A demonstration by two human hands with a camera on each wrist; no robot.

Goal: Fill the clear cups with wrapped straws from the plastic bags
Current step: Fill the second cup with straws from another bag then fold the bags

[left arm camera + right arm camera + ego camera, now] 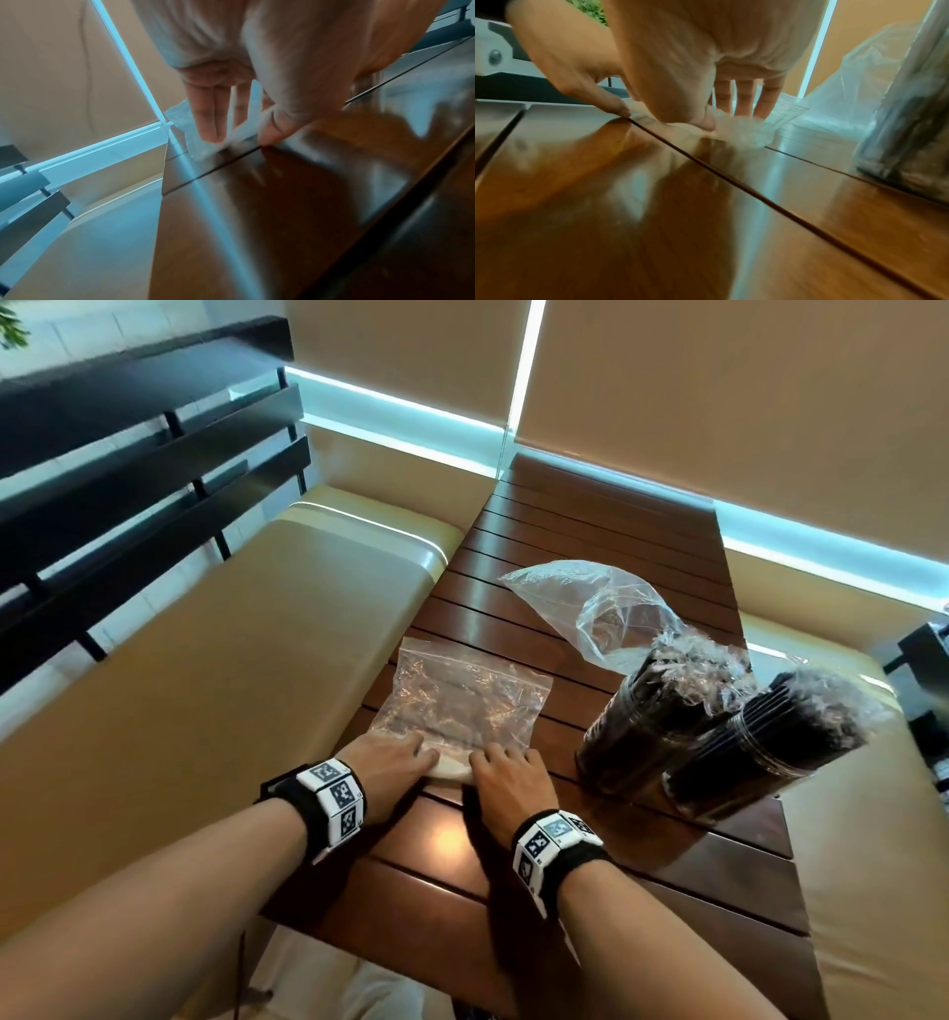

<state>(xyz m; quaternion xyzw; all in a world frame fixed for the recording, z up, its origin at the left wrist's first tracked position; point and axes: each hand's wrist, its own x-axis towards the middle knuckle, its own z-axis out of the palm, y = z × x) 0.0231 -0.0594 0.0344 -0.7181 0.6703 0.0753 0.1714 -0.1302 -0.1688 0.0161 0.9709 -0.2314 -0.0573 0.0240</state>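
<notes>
A flat, crumpled clear zip bag (462,701) lies on the slatted wooden table (513,531). Both hands sit at its near edge, which is bunched into a whitish roll. My left hand (405,757) pinches that edge between straight fingers and thumb (239,138). My right hand (493,760) holds the roll (741,132) the same way, thumb in front and fingers behind (731,119). Two clear cups (652,726) (760,752) stand to the right, packed with black wrapped straws. The nearer cup (906,121) is beside my right hand.
A second clear plastic bag (590,603) lies open and limp behind the cups. Tan bench cushions flank the table on the left (257,634) and right (873,865). A black slatted backrest (128,454) rises at far left. Blinds cover the wall behind.
</notes>
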